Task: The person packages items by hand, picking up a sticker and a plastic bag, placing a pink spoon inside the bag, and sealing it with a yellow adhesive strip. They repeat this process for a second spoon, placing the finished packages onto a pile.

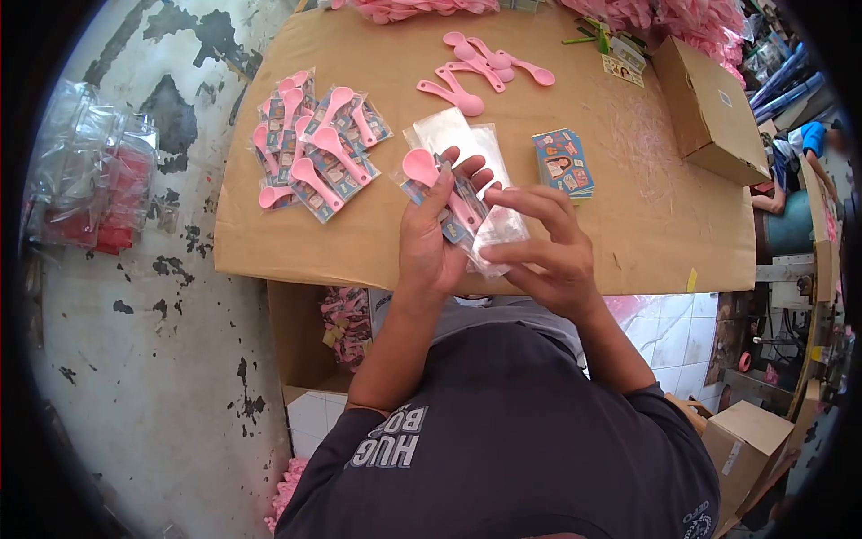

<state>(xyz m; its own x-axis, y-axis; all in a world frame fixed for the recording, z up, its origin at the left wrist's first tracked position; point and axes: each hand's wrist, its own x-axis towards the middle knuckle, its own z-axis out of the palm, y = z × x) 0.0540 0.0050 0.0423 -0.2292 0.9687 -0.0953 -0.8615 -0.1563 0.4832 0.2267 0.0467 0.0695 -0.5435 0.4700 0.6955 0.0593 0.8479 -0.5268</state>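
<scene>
Evidently light, the packet in the left hand point(431, 238) is a pink spoon point(420, 166) laid along a printed card with clear film point(503, 234) about it, held above the near part of the brown surface point(628, 238). That hand grips it, thumb across the front and fingers behind, while the right hand point(539, 238) is half curled, its fingertips at the film's edge; whether they pinch it or merely touch it, I cannot tell. The spoon looks like stiff, smooth plastic, unlikely to break under a modest squeeze but apt to slide against the card. The card should bend and crease at its corners, and the film, glossy and limp, will probably slip, cling and wrinkle. The best hold is therefore across the middle, pressing handle and card together, with a soft fingertip pinch for the loose film, since a hard tug might stretch or tear it. More film sleeves point(444, 130) lie just beyond the left hand, between a heap of spoon packets point(314, 148) and a stack of printed cards point(564, 162); loose pink spoons point(485, 63) lie farther off.
</scene>
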